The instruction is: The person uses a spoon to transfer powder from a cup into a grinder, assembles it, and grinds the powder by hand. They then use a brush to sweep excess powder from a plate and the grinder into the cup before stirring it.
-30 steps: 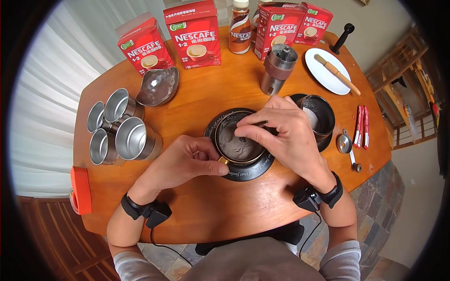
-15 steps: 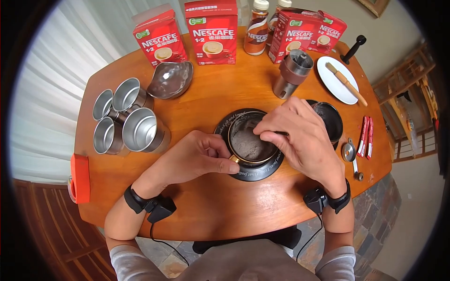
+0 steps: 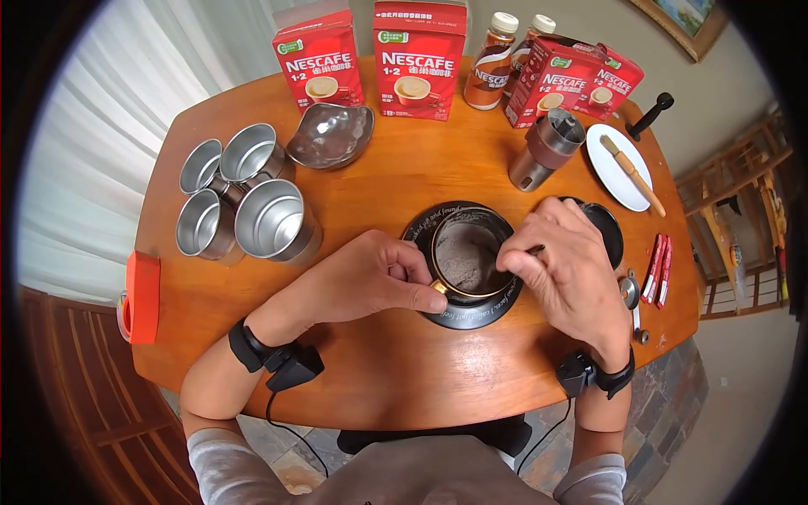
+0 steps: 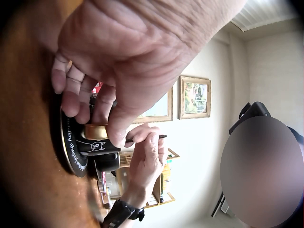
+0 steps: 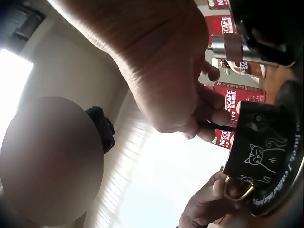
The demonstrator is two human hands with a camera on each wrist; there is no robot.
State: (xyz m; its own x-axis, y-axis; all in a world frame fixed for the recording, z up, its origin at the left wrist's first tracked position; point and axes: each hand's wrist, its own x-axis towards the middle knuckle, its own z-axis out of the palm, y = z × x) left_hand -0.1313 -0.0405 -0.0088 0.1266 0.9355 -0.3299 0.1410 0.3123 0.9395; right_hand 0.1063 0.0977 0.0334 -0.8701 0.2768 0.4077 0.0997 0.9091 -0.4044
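A black cup with white cat drawings stands on a black saucer with white lettering. Greyish powder covers its inside in the head view. My left hand pinches the cup's gold handle between thumb and forefinger, the other fingers beside it. Over the cup's right rim, my right hand pinches a thin dark stick-like handle between thumb and fingertips. That handle slants down into the cup, where its lower end is hidden.
Right of the cup, partly behind my right hand, is another black cup. Several metal cups and a dark bowl stand left. A grinder, red boxes, bottles, a plate with a brush, and red sachets also surround them.
My right hand has moved from over the cup's middle toward its right rim, still pinching the dark handle. My left hand keeps its hold. The head view has shifted, moving everything rightward in it.
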